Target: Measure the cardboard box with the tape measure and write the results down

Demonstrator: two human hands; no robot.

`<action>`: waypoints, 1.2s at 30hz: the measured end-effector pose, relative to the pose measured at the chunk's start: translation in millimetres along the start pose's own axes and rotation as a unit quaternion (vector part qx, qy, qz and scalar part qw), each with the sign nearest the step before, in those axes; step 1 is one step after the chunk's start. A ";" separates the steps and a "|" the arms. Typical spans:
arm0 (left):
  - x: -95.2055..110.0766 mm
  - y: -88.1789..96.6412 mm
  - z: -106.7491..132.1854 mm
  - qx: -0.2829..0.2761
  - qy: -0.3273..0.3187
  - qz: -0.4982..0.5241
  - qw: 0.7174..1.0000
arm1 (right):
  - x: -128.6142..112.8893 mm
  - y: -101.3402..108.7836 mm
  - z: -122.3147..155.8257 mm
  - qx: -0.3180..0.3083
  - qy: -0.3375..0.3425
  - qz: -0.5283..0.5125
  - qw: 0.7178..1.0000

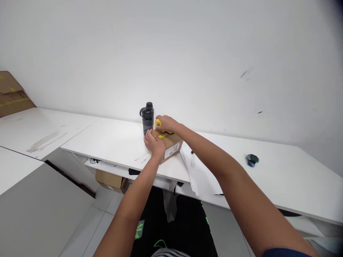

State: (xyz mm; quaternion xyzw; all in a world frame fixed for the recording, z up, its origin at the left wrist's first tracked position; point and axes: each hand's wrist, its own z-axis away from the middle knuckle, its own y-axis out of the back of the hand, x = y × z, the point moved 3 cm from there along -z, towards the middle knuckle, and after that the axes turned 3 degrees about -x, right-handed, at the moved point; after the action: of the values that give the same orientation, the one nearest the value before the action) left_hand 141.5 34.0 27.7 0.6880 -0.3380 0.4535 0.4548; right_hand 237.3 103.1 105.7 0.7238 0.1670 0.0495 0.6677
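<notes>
A small brown cardboard box with a white label on its front side rests on the white table. My left hand grips its left end, fingers bent over the top corner. Just above the box top, my right hand is closed around a roll of yellow tape. A yellow strip lies across the top of the box below it. Something dark beside the strip is partly hidden under my right hand. Close behind my left hand stands a dark water bottle with a loop handle.
White paper sheets lie right of the box, partly under my right forearm. Farther right is a small dark blue item. A carton sits below the tabletop. Larger cartons stand at far left. A wall rises behind.
</notes>
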 end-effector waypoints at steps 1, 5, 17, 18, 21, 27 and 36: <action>-0.8 -0.1 0.2 0.003 0.000 0.005 1.000 | 0.0 2.3 -0.8 -0.011 0.000 -0.006 1.000; -2.5 0.5 1.7 0.010 -0.005 0.011 1.000 | -6.2 12.9 -2.0 -0.039 0.000 0.001 0.999; 2.1 1.0 1.0 -0.013 -0.016 -0.012 1.000 | -9.1 19.8 17.2 -0.097 -0.016 0.016 0.995; 2.8 -0.2 0.2 -0.023 -0.032 -0.021 0.999 | -8.7 20.5 22.0 -0.100 -0.016 0.024 0.995; 7.1 -4.7 -4.0 -0.067 -0.098 -0.053 0.992 | -8.7 21.8 36.7 -0.098 -0.010 0.042 0.994; 13.9 -5.2 -30.8 -0.137 -0.137 -0.137 0.971 | -6.0 24.2 62.6 -0.097 -0.018 0.051 0.994; 17.6 -0.7 -59.5 -0.177 -0.190 -0.145 0.955 | 9.6 9.5 153.4 -0.073 -0.074 0.066 0.992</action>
State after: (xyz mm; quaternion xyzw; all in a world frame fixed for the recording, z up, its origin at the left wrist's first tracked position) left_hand 129.7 88.8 54.3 0.7111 -0.3895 0.1766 0.5581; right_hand 293.2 -40.2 97.7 0.6840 0.0648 0.0523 0.7247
